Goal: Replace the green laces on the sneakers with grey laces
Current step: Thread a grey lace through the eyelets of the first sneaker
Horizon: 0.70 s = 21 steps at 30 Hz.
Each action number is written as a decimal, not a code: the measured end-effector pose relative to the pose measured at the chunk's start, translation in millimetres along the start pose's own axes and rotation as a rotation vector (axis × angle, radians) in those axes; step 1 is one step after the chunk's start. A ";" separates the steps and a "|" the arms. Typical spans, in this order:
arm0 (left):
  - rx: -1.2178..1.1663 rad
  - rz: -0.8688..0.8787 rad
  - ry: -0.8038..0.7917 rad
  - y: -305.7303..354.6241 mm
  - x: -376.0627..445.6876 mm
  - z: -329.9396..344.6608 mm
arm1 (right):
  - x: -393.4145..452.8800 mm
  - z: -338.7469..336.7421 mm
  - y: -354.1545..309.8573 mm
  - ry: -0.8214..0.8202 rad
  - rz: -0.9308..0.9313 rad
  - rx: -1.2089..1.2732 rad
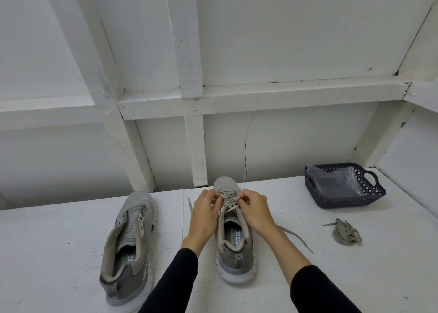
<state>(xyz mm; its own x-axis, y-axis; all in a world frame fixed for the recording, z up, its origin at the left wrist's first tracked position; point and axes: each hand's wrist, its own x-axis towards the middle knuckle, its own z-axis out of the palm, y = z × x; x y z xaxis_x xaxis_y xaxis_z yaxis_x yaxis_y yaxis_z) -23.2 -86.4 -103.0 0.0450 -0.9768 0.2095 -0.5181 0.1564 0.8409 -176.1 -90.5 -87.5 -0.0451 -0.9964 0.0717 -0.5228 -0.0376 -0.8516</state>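
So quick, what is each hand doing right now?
Left hand: fingers pinch the lace on the middle sneaker.
Right hand: fingers pinch the same lace from the other side.

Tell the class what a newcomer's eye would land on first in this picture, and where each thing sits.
First, the left hand and right hand meeting mid-frame, fingers pinching the lace over the laced sneaker. Left of it stands a second sneaker with empty eyelets. At far right, a dark basket holding clear plastic sits by the wall, with a bundled lace lying nearer.
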 end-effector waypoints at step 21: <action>-0.292 -0.157 -0.090 7.8 2.0 -11.5 | -1.5 -4.9 0.8 0.035 0.074 0.123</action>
<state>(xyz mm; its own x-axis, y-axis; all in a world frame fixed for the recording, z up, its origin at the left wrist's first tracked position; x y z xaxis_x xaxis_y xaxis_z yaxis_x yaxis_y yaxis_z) -17.3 -85.5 -90.3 0.0226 -0.9992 0.0318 -0.2443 0.0254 0.9694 -180.6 -88.6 -85.7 -0.1104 -0.9936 0.0231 -0.4089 0.0242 -0.9123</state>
